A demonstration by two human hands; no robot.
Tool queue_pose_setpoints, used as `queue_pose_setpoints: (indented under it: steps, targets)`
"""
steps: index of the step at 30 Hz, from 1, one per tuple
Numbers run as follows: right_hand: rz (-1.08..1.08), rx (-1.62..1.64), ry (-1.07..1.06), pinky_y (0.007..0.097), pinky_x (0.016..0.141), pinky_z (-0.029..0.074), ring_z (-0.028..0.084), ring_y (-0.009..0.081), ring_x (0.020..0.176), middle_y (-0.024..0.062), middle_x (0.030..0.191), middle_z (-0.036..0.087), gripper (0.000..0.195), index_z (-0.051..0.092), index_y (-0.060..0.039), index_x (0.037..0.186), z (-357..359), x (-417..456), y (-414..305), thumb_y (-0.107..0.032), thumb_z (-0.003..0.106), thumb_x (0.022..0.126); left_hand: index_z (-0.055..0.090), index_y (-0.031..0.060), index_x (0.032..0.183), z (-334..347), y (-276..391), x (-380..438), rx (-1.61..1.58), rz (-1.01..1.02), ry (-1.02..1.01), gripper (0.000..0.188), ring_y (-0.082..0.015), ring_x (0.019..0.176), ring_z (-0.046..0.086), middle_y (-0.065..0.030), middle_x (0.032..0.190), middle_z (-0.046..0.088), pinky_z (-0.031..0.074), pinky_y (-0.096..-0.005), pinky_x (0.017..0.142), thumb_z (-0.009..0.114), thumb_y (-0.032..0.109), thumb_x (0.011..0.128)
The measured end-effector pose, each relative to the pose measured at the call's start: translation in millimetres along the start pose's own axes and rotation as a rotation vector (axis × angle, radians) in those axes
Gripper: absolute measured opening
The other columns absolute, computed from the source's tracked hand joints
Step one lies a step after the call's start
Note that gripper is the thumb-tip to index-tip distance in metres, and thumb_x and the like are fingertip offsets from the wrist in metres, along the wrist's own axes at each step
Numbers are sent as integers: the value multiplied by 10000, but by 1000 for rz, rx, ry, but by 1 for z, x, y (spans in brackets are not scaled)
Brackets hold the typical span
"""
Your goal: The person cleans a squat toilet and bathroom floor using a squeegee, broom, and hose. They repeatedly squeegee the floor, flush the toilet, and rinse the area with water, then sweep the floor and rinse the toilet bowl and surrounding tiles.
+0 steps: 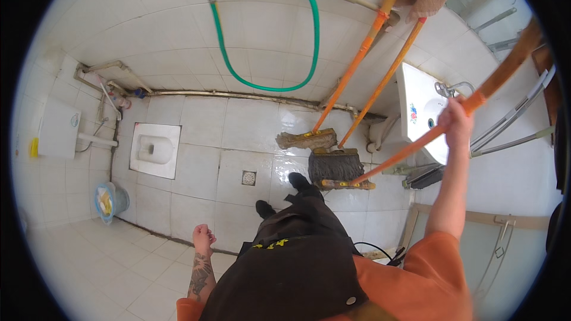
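My right hand (455,122) is closed around the orange handle (401,154) of a mop, in front of the washbasin. The handle slants down to a yellow mop head clamp (348,184) close to my shoes. Right beside that clamp, dark grey mop strands (335,167) lie on the wet floor; they hang from the clamp of a second mop. A third mop head (308,139), matted and brownish, rests just behind. My left hand (204,236) hangs low at my side, its fingers curled in and nothing seen in them.
A squat toilet (155,150) and a floor drain (249,178) lie in the tiled floor. Two more orange handles (345,78) lean on the wall near the washbasin (426,111). A green hose (317,31) hangs from a tap. A waste bin (118,200) stands left.
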State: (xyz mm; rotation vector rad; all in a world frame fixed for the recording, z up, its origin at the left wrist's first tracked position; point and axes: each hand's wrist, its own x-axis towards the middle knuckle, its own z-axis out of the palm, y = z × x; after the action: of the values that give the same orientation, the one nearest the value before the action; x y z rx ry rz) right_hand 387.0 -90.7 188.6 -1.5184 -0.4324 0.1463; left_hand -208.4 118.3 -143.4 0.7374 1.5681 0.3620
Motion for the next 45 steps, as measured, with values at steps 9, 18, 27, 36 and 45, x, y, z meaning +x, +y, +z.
queue_pose_setpoints:
  steps: [9,18,27,36,45]
  targets:
    - [-308,-6,-122,210,427,349,383,75,393,-14,463,364,169,473,-102,730,42,-48,-151,-229,551,811,466,48,890,-54,-46,28,39,-114,-12,129,-123,455,442,-43,676,458,405,-257,386,455,143,804]
    - [-369,169,-269,211,440,350,397,73,427,-24,489,380,264,432,-119,645,124,-22,-148,-274,555,820,466,53,921,-19,-15,6,17,22,-116,161,-118,479,458,-39,696,470,431,-263,426,479,173,814]
    - [-221,380,-364,271,395,353,381,130,383,23,481,380,114,401,-75,694,154,73,-55,-60,499,751,448,63,901,-13,-30,-7,-47,-71,75,139,-119,462,446,-42,690,469,422,-270,397,475,167,811]
    - [-75,246,-430,270,430,386,438,139,408,32,481,429,132,427,-57,668,182,132,28,-77,534,743,453,51,876,39,-11,-44,-12,4,118,121,-130,452,452,-51,681,476,429,-270,400,470,152,811]
    - [-182,-539,-71,370,705,441,564,280,805,167,806,581,299,501,6,908,208,207,112,-236,600,762,452,8,840,61,-11,-50,108,124,60,167,-165,449,467,-83,653,475,393,-280,396,482,169,808]
